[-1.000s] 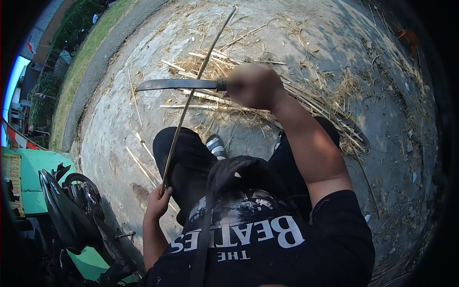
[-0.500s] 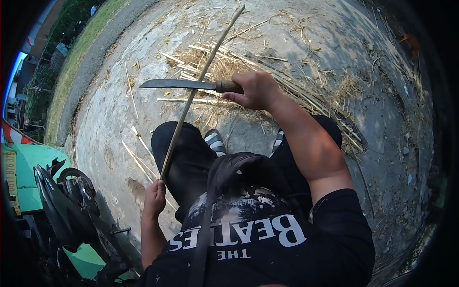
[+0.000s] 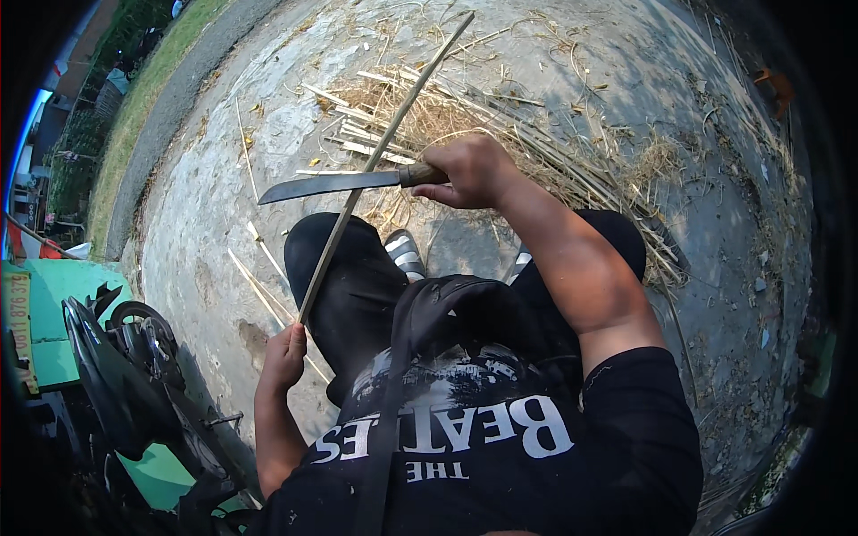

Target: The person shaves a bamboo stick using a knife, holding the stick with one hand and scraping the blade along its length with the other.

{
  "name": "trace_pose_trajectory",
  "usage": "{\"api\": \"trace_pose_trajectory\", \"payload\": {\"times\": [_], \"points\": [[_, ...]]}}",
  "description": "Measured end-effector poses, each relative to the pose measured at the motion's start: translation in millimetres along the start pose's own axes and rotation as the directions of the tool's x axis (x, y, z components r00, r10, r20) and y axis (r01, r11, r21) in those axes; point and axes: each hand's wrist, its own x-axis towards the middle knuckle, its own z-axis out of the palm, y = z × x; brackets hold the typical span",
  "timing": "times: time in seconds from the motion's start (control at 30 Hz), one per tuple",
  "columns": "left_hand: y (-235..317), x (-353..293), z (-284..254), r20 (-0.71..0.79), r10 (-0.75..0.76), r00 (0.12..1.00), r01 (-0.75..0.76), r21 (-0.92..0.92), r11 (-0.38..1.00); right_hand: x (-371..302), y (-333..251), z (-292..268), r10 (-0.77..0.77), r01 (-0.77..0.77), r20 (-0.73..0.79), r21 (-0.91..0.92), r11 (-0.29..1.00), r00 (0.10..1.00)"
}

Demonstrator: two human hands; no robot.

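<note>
My left hand (image 3: 286, 354) is closed round the lower end of a long, thin bamboo strip (image 3: 375, 159), which slants up and away to the right across my left knee. In my right hand (image 3: 474, 174) is the wooden handle of a large knife (image 3: 331, 185). Its dark, broad blade points left and crosses the strip about midway. From this view I cannot tell whether the edge bites into the strip or just rests on it.
Beyond my feet lies a heap of split bamboo strips (image 3: 572, 161) with curly shavings (image 3: 429, 121). A few loose strips (image 3: 259, 286) lie left of my knee. At lower left stands a dark motorcycle (image 3: 125, 375). A grass verge (image 3: 152, 116) runs at upper left.
The knife has slid a little nearer to me along the strip, its tip dipping lower. The strip's far end has swung slightly right, and my left hand has shifted slightly.
</note>
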Motion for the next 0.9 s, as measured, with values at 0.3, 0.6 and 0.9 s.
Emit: {"api": "trace_pose_trajectory", "payload": {"times": [0.3, 0.6, 0.9], "points": [[-1.4, 8.0, -5.4, 0.102, -0.107, 0.989, 0.116, -0.085, 0.99, -0.1, 5.5, 7.0, 0.24, -0.237, -0.121, 0.042, 0.971, 0.963], [24.4, 3.6, -1.9, -0.023, 0.034, 0.999, -0.031, 0.098, 0.995, 7.2, 31.7, -5.7, 0.383, -0.382, 0.009, 0.082, 0.921, 0.924], [19.8, -4.2, -0.1, 0.052, -0.02, 0.998, 0.03, -0.191, 0.981, 7.0, -5.8, -7.2, 0.008, -0.008, 0.017, -0.012, 1.0, 1.0]]}}
